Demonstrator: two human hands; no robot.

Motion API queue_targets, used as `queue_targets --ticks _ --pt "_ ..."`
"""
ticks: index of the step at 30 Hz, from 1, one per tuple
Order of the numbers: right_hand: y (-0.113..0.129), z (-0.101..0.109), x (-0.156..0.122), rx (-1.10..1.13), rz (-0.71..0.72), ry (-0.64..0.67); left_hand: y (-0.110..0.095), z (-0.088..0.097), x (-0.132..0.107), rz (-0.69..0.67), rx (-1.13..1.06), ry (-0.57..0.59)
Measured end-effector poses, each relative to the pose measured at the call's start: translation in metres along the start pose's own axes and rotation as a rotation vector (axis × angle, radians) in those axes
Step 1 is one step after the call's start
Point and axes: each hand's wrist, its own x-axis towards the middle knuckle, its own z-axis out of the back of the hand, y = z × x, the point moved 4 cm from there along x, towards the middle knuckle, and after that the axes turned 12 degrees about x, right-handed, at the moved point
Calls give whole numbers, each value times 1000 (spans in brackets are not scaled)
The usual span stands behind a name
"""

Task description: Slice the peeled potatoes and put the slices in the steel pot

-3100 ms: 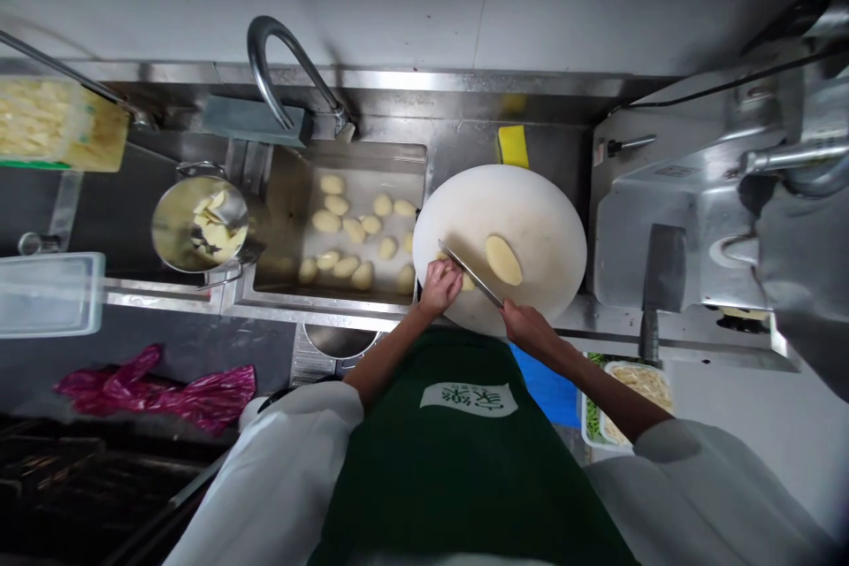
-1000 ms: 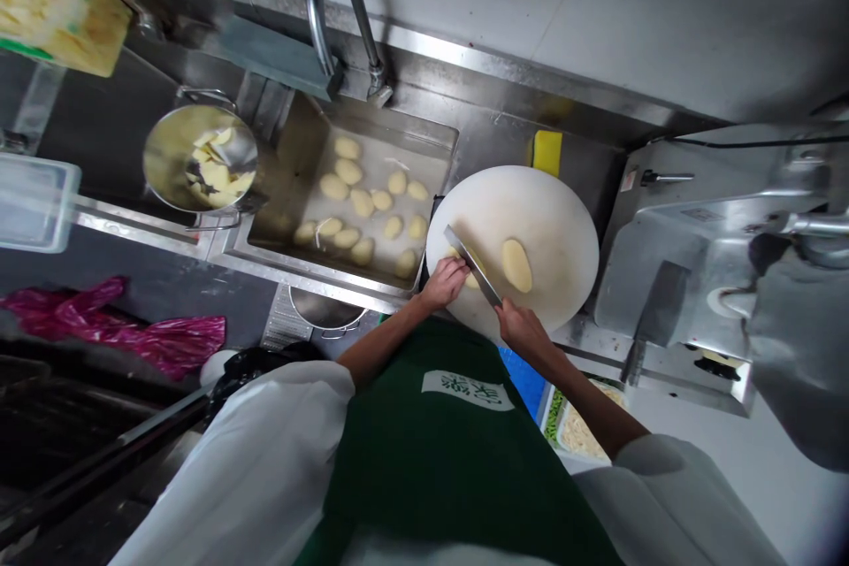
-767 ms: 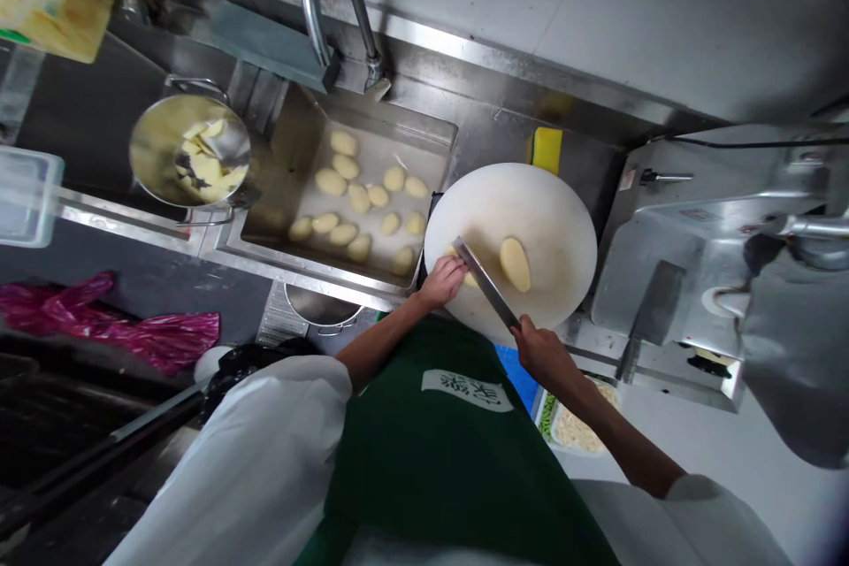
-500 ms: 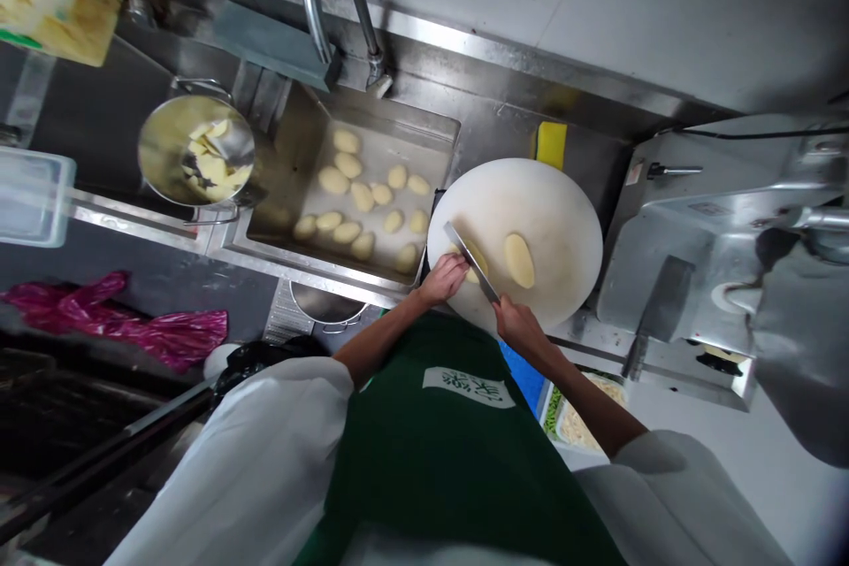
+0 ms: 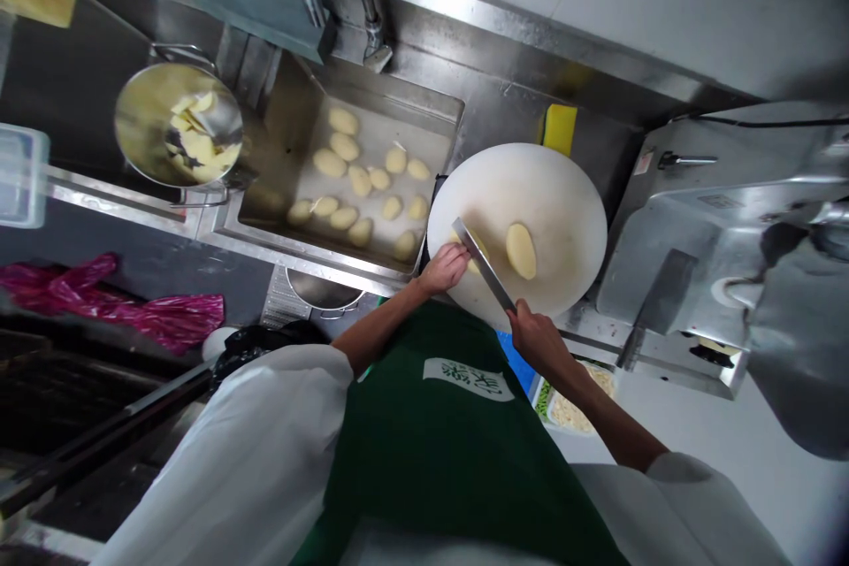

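Observation:
My left hand (image 5: pixel 446 267) rests curled on a potato piece (image 5: pixel 473 253) at the near left of a round white cutting board (image 5: pixel 557 195). My right hand (image 5: pixel 539 340) grips the handle of a long knife (image 5: pixel 483 263), whose blade lies across that piece. A second peeled potato half (image 5: pixel 521 249) lies on the board, just right of the blade.
A sink tray (image 5: pixel 279 141) to the left holds several peeled potatoes (image 5: pixel 362 186). A steel pot (image 5: pixel 173 120) with cut potato stands further left. A cleaver (image 5: pixel 655 301) lies on the steel machine at right. A yellow sponge (image 5: pixel 560 127) sits behind the board.
My right hand has drawn back toward me and pulled the knife along the potato piece. My left hand has stayed on the piece. The camera has tilted slightly.

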Motion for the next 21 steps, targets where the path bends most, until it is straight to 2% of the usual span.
queue_targets --ticks 6,15,21 --pt "4 -14 34 2 20 -17 1 1 -1 10 -24 5" --pt "-2 5 -4 12 5 14 3 -4 -3 31 -15 38" --pt "1 -14 27 6 7 6 3 -1 -4 6 9 12"
